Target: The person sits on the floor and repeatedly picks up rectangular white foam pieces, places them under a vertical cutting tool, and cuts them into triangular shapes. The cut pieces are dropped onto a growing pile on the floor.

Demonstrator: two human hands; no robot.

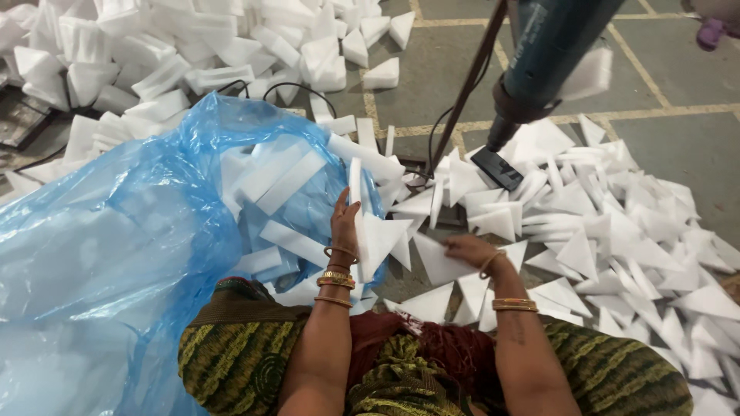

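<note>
left hand [344, 223]: holding a stack of white foam triangles [368, 231] upright, right at the mouth of the blue plastic bag [116, 246]
right hand [469, 249]: flat on a loose foam triangle [436, 262] on the floor
bag: already got foam strips in it
floor pile [617, 231]: triangles everywhere to the right
heat gun [539, 62]: teal, hanging nozzle-down above the pile

White foam triangles [381, 239] upright; another [435, 262] flat.
</note>
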